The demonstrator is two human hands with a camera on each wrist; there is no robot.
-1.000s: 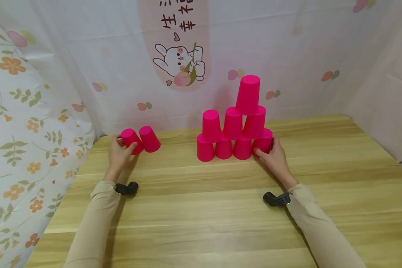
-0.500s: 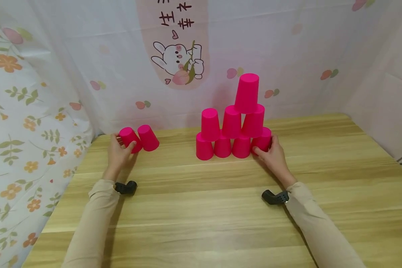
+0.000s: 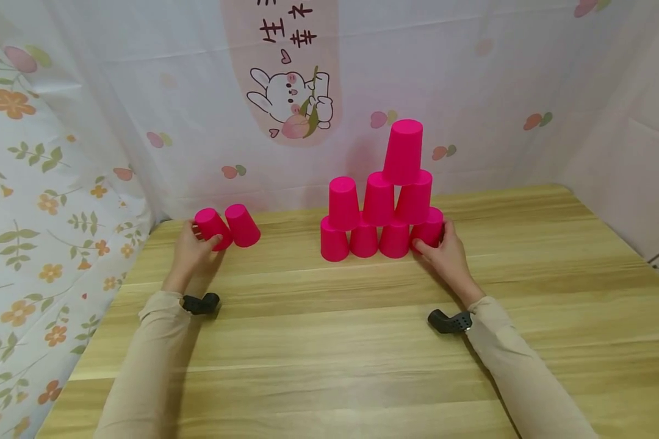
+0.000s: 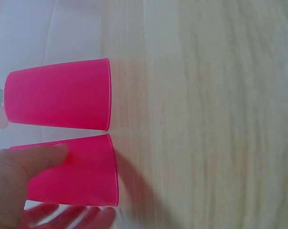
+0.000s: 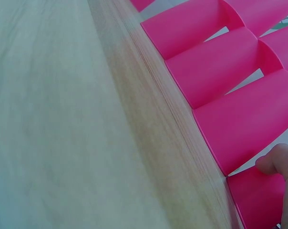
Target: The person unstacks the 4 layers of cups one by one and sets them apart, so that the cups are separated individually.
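Left hand (image 3: pixel 191 251) pinches 1 cup (image 3: pixel 211 224), right hand (image 3: pixel 448 259) pinches a stacked end cup (image 3: pixel 429 228).
Right fingers (image 3: pixel 449 229) mostly hidden; lettering (image 3: pixel 304 38) cut off.

Wood-grain table (image 3: pixel 318 347); white printed backdrop (image 3: pixel 417 73) behind, seemingly cloth.

Head view: even, moderately bright, diffuse light; pale sheen on table (image 3: pixel 346 378); soft shadows beside sleeves (image 3: pixel 143 366); faint pinkish shade on curtain (image 3: pixel 472 91) near cups (image 3: pixel 403 152) | Left wrist view: hazy, washed-out; slanting shadow beside lower cup (image 4: pixel 82 176) | Right wrist view: table soft-focus, bluish toward left edge
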